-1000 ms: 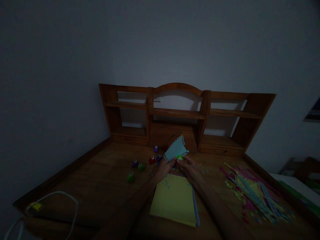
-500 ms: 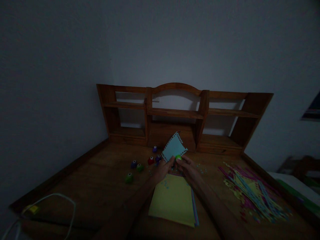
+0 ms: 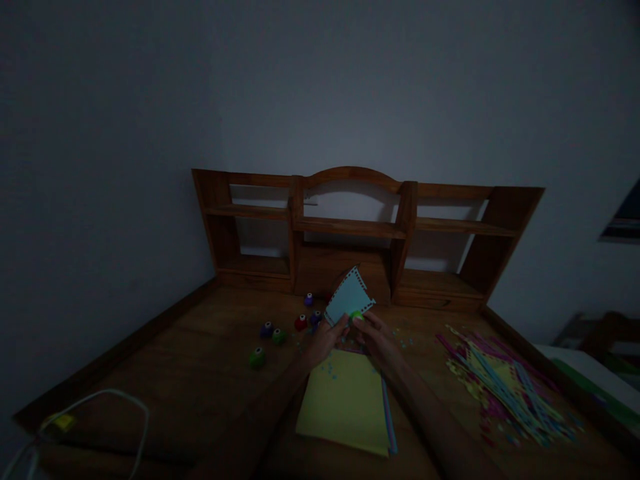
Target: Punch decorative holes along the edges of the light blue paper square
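Observation:
My left hand (image 3: 326, 340) pinches the lower edge of a light blue sheet of paper (image 3: 349, 297), whose borders carry rows of punched holes. In my right hand (image 3: 377, 337) is a green craft punch (image 3: 357, 315), set at the paper's lower right edge. Under my wrists lies a stack of coloured paper (image 3: 345, 403) with a yellow sheet on top, and small blue cut-outs are scattered on it. Left of my hands stand several more punches: a red one (image 3: 301, 323), a purple one (image 3: 267, 329) and a green one (image 3: 257, 358) among them.
A wooden shelf unit (image 3: 350, 227) lines the back of the desk (image 3: 200, 360). On the right lies a heap of punched paper strips (image 3: 505, 380) in pink, yellow and blue. A white cable (image 3: 145, 427) loops at the front left.
The blue paper has turned a little and come flatter toward me, with the green punch still at its edge. My view has shifted slightly to the right.

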The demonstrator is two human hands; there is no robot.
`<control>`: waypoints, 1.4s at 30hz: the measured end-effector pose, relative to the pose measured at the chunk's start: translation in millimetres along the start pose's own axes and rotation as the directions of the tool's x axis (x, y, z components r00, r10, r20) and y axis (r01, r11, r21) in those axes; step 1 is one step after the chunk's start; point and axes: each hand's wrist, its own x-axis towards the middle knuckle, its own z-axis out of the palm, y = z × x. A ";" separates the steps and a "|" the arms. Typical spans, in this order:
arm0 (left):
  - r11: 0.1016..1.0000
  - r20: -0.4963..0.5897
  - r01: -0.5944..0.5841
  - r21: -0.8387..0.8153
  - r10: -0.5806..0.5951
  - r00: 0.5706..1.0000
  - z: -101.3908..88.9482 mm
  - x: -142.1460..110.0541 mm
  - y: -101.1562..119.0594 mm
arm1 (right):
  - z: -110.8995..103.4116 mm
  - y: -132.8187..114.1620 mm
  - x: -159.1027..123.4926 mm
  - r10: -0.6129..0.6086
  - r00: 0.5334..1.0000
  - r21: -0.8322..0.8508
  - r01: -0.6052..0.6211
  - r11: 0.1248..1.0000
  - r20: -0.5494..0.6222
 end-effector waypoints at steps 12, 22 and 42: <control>1.000 0.025 0.028 -0.006 -0.028 0.999 0.4 -0.6 5.0 | 4.2 -6.8 -5.1 0.020 1.000 0.024 -0.020 1.000 0.019; 0.998 0.010 0.057 0.003 -0.057 0.998 -3.0 1.6 -1.7 | 5.5 -5.6 -5.1 -0.033 0.999 -0.057 0.031 0.998 -0.021; 0.994 -0.007 0.096 -0.053 -0.097 0.995 3.0 -3.5 9.8 | 1.8 -0.4 -0.9 -0.051 0.994 -0.135 0.038 0.990 -0.093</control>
